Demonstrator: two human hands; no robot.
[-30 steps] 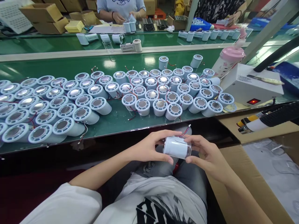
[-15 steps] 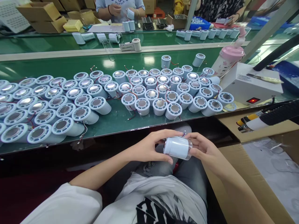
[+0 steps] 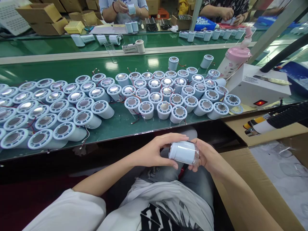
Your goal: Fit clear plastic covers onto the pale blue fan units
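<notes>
Above my lap I hold a light-blue fan housing (image 3: 183, 152) lying on its side, with a clear plastic cover (image 3: 196, 156) around its right end. My left hand (image 3: 154, 152) grips the left end, thumb below and fingers along the top. At the other end, my right hand (image 3: 204, 153) wraps its fingers around the clear cover. Rows of similar blue housings (image 3: 179, 112), with round metallic centres and thin red wires, stand or lean on the green bench (image 3: 115, 123) in front of me.
To the right stand a white box with a lit red switch (image 3: 260, 102) and a pink-lidded cup (image 3: 237, 56). Below them, an open carton (image 3: 233, 170) holds clear plastic pieces. Across the bench, a co-worker's hands (image 3: 121, 7) hold a blue part.
My right hand has turned around the cover's end, its fingertips now showing below it. The wire end seen above the housing is now hidden. My left hand has stayed in place.
</notes>
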